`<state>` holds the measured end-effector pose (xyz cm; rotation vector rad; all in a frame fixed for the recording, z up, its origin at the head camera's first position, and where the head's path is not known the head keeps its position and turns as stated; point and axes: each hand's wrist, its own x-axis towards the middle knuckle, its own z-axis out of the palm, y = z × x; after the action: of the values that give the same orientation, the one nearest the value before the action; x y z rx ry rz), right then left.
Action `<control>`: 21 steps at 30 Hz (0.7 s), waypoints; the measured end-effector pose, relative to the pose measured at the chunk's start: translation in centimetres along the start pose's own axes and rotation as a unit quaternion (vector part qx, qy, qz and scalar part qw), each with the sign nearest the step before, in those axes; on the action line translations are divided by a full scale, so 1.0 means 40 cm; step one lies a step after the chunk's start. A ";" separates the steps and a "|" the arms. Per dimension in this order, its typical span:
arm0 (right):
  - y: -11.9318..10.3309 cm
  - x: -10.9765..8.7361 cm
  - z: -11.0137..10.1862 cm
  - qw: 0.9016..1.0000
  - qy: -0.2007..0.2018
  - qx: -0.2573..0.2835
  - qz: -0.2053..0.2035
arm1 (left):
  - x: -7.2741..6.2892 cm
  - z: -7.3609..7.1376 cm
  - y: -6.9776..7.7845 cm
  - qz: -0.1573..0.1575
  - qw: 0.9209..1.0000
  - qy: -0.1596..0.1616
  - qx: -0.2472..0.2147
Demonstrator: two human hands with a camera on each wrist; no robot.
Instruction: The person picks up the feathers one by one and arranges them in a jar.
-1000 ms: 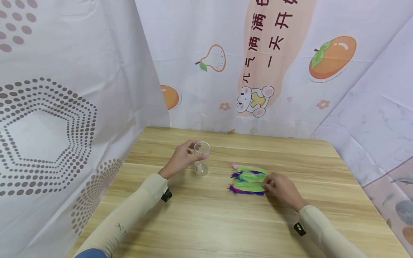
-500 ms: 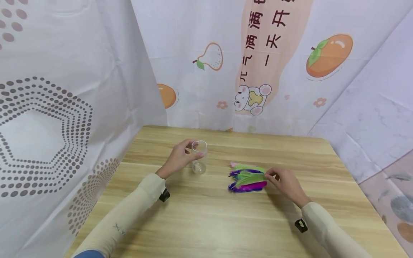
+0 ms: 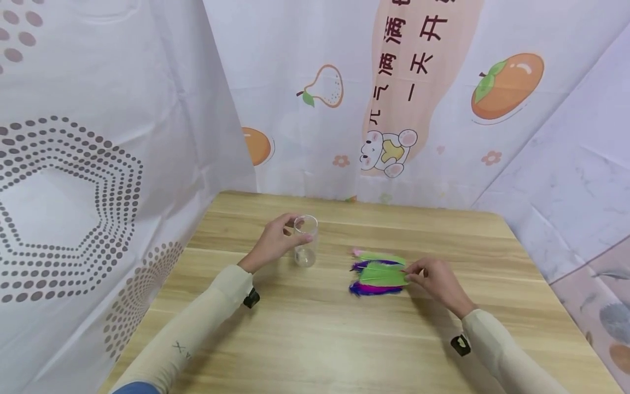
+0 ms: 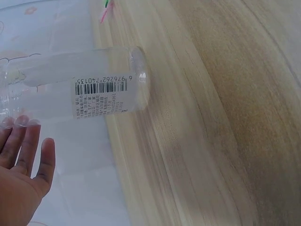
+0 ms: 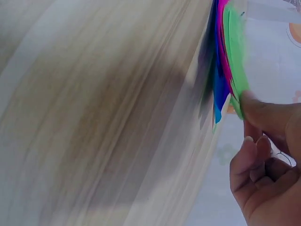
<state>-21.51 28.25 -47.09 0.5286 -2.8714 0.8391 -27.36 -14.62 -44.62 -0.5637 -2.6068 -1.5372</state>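
Near the table's far left part, a clear cylindrical cup (image 3: 306,256) stands upright. My left hand (image 3: 273,243) holds it near the rim, thumb on the near side and fingers on the far side. A white barcode label (image 4: 101,96) shows on its wall in the left wrist view. To the cup's right lie several colourful feathers, among them magenta and blue ones (image 3: 376,290). My right hand (image 3: 438,282) pinches the end of a bright green feather (image 3: 381,275) between thumb and index finger. In the right wrist view, the green feather (image 5: 234,52) is raised beside the blue and magenta ones.
The wooden table (image 3: 315,334) has a light grain. Behind it hangs a white printed curtain (image 3: 275,49), and a dotted white curtain (image 3: 74,208) runs along the left side. Black straps with small cameras (image 3: 460,345) sit at the wrists.
My right hand has pinched the green feather and raised it from the pile, uncovering magenta below; the feather then swung from slanted to nearly level. My left hand stays on the cup.
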 end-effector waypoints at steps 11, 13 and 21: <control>-0.005 0.003 -0.007 0.999 0.052 -0.012 -0.001 | 0.001 -0.001 -0.005 0.003 1.000 -0.005 0.000; -0.006 0.004 -0.008 0.997 0.068 -0.018 -0.011 | 0.002 -0.002 -0.004 0.003 1.000 -0.006 0.001; -0.002 0.012 -0.026 0.999 -0.017 -0.024 -0.017 | 0.004 -0.005 -0.005 0.008 1.000 -0.009 0.004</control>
<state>-21.94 28.61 -46.11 0.5895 -2.8961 0.7609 -27.59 -14.82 -44.66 -0.5994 -2.6142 -1.5249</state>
